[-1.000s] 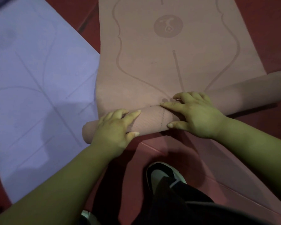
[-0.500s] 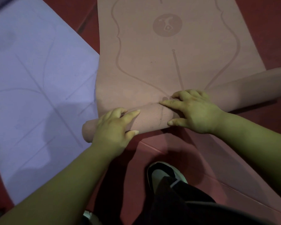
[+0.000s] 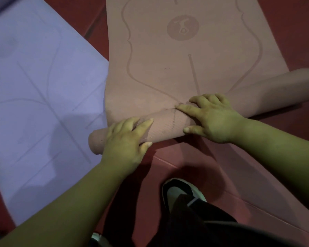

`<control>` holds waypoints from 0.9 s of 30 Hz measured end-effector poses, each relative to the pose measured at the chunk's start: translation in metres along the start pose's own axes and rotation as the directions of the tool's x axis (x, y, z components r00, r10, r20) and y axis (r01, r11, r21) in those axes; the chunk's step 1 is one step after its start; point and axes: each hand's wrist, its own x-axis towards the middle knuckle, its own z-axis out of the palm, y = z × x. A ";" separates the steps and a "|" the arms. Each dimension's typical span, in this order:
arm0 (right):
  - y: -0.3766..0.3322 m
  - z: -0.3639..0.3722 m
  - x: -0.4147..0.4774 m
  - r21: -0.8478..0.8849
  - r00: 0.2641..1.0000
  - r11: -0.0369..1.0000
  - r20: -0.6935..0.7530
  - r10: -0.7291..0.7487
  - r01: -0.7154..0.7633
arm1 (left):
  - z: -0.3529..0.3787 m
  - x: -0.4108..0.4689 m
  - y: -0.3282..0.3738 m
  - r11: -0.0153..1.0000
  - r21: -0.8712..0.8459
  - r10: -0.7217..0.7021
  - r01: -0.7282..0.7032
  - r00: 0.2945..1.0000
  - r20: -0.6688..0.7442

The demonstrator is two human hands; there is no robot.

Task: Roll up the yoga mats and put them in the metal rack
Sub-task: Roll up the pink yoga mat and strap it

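Pink yoga mat point(image 3: 185, 68) is only partly rolled, left hand point(image 3: 125, 143) and right hand point(image 3: 216, 122) pressing spread-fingered on the roll. Lots lies flat, purple mat point(image 3: 34, 86) untouched, no rack in sight.

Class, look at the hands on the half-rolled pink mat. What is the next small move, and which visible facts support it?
Probably push the roll forward a part-turn with both hands. The left hand and right hand press flat on the roll, and much of the pink mat lies unrolled ahead, so rolling is not finished.
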 end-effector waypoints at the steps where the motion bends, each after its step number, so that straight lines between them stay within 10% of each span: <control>1: -0.001 0.000 -0.001 -0.006 1.000 1.000 -0.012 0.001 -0.001 | 0.000 0.003 -0.002 1.000 -0.025 -0.008 0.008 1.000 -0.001; 27: 0.006 0.008 0.012 -0.074 0.992 0.997 -0.129 -0.006 -0.004 | -0.001 0.030 -0.001 0.993 0.089 -0.098 0.082 0.976 0.192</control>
